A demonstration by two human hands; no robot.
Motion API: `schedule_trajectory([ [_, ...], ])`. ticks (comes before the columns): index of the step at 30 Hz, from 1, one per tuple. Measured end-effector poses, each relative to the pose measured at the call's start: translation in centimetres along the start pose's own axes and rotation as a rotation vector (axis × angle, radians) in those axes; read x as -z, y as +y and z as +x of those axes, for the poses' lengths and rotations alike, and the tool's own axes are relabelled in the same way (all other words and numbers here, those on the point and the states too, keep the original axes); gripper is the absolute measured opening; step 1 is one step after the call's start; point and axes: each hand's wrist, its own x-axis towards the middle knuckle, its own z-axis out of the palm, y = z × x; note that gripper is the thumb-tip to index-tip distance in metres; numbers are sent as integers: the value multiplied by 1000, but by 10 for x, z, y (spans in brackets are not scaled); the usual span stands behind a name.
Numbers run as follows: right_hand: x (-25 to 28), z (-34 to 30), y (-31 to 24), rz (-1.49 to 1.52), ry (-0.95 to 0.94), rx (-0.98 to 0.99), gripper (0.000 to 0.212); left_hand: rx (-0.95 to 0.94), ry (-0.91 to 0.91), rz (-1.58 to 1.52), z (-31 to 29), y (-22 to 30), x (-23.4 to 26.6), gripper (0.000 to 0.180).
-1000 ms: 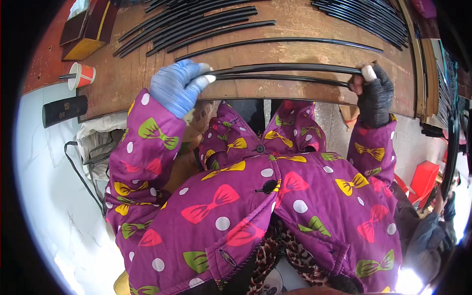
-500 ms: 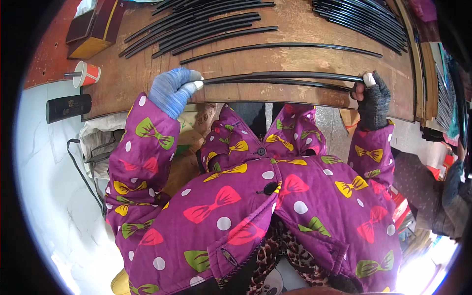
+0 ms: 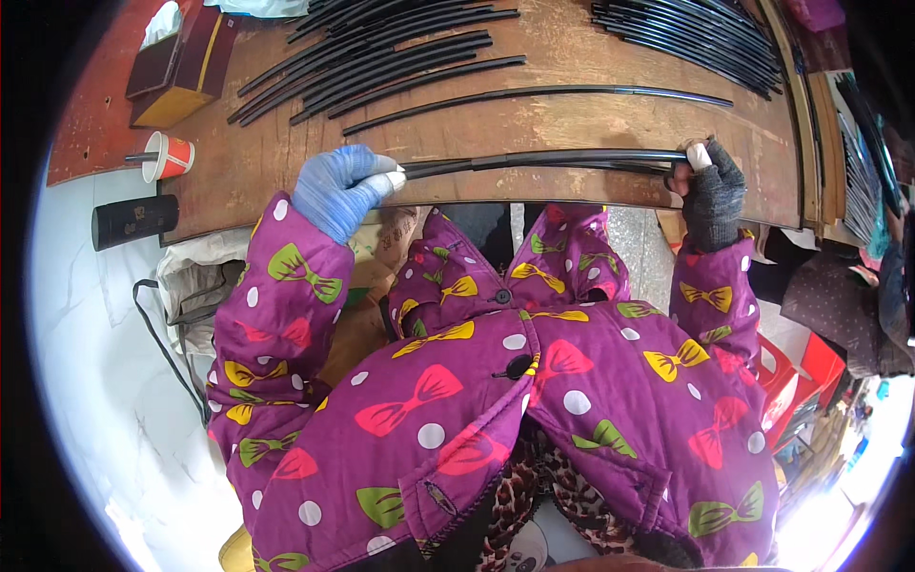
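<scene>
Stretched between my hands, just over the table's near edge, are thin black rods, seemingly two lying almost together. My left hand, in a light blue glove with white-covered fingertips, pinches their left ends. The right ends are gripped by my right hand, which wears a dark grey glove with bare or white-wrapped fingertips. Beyond them a single black rod lies across the wooden table. Farther off are a loose group of black rods at left and a tight bundle at right.
A paper cup holding a dark stick and a black cylinder stand at the left edge. Behind them is a dark tissue box. More rods lie at far right, with red crates below.
The held rods have come closer together and moved slightly toward me. My left hand has shifted a little right and nearer, my right hand slightly left. Both keep their hold.
</scene>
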Motion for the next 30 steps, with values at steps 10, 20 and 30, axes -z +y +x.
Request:
schedule_trajectory([
  [10,3,1,-2,202,-20,27,13,-236,129,387,-9,17,-6,16],
  [20,4,4,-7,30,26,201,15,415,-273,-271,1,11,-1,21],
  [30,4,6,6,-8,-12,-20,14,202,145,-225,-3,7,-17,19],
])
